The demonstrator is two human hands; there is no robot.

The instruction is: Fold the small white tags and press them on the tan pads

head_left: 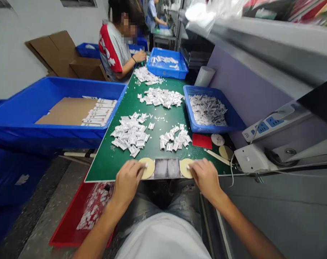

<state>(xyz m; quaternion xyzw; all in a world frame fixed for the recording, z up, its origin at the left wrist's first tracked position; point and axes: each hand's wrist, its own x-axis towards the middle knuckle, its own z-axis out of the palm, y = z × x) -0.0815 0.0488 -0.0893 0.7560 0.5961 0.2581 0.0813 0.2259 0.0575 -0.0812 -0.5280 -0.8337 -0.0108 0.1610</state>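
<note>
My left hand [128, 177] is closed in a pinch on a small white plastic piece [146, 165], over a pale yellow round disc [149, 169] at the table's front edge. My right hand [206, 176] pinches another small white piece [188, 167] over a second yellow disc [184, 168]. Between the discs lie dark grey rectangular pads [167, 168], worn and dusted with white. Beyond them are a larger pile of white plastic parts [131, 133] on the left and a smaller pile [177, 138] on the right.
A blue basket [232, 124] of parts stands right, near a red card [202, 141] and power strip [274, 124]. More parts [162, 97] lie farther back before a blue tray [167, 73]. Left is a big blue bin [50, 131]; a red bin [68, 223] sits below. A co-worker [115, 46] works at the far left.
</note>
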